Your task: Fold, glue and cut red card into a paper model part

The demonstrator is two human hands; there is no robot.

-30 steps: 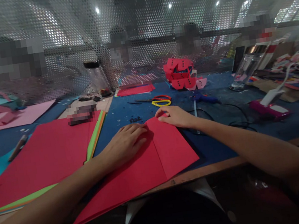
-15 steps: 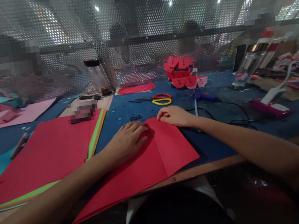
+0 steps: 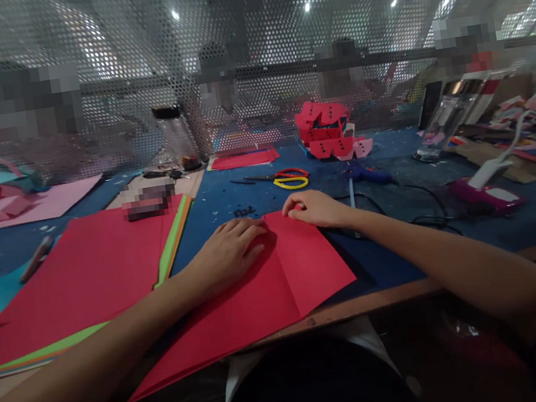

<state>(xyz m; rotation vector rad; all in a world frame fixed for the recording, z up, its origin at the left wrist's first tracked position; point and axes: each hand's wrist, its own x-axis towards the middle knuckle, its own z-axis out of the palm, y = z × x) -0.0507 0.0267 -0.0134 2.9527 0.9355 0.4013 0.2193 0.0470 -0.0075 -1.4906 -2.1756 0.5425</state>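
Note:
A creased sheet of red paper (image 3: 258,303) lies across the table's front edge, its lower left corner hanging past it. My left hand (image 3: 230,250) rests palm down on the paper near its top edge, with fingers stretched out. At the paper's upper right edge, my right hand (image 3: 312,210) has its fingers curled in a pinch on the red sheet. The part right of the crease tilts up a little. Beyond the hands lie scissors (image 3: 291,179) with red and yellow handles.
Left is a stack of coloured paper (image 3: 81,269) with a blurred dark object (image 3: 147,200) on top. Behind stand a jar (image 3: 177,140) and a red paper model (image 3: 328,130). Right are a blue glue gun (image 3: 369,174), black cable, a purple power strip (image 3: 486,195) and a clear bottle (image 3: 445,121).

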